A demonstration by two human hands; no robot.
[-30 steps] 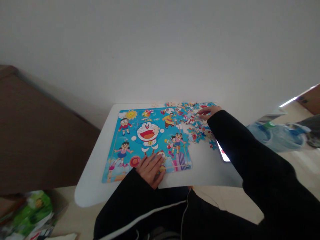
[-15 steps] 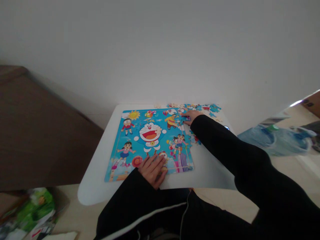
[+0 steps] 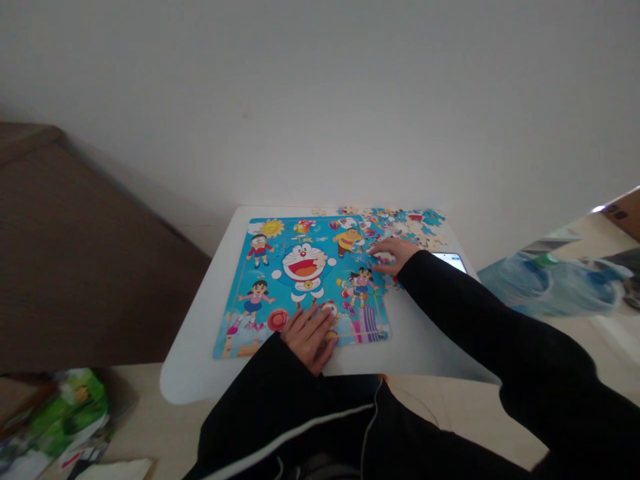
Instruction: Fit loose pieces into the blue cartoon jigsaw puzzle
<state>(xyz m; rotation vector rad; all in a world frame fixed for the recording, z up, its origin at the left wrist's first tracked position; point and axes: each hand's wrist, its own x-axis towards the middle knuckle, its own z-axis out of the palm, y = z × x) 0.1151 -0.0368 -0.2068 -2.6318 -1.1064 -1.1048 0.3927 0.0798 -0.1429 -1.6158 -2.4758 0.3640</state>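
A blue cartoon jigsaw puzzle lies on the white table, its picture mostly filled in. My left hand rests flat on the puzzle's near edge, fingers stretched out. Over the puzzle's right edge is my right hand, thumb and forefinger apart and curved; pieces show between them, and I see none clearly gripped. Beyond that hand, loose puzzle pieces are heaped at the table's back right. Some pieces beside the right edge are partly hidden by the hand.
A phone with a lit screen lies right of the pieces, partly under my right sleeve. The white table stands against a pale wall. A brown cabinet is on the left. Large plastic water bottles are on the floor at right.
My right hand has moved back toward me and slightly right, along the puzzle's right edge. More loose pieces and the phone now show. My left hand stays on the puzzle.
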